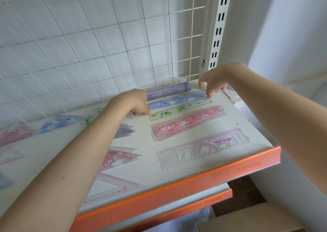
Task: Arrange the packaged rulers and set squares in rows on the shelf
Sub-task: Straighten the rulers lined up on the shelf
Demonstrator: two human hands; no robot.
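Blue ruler [178, 101]: left hand [134, 101] fingertips at end; right hand [213, 82] hovering, fingers loosely curled.

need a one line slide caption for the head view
Both hands reach over a row of rulers at the back of a white shelf.

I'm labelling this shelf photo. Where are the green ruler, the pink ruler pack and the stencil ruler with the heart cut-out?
green ruler [178, 111]: head view, middle of its printed face.
pink ruler pack [188, 123]: head view, centre of the pack.
stencil ruler [203, 149]: head view, on the arch round the heart cut-out.
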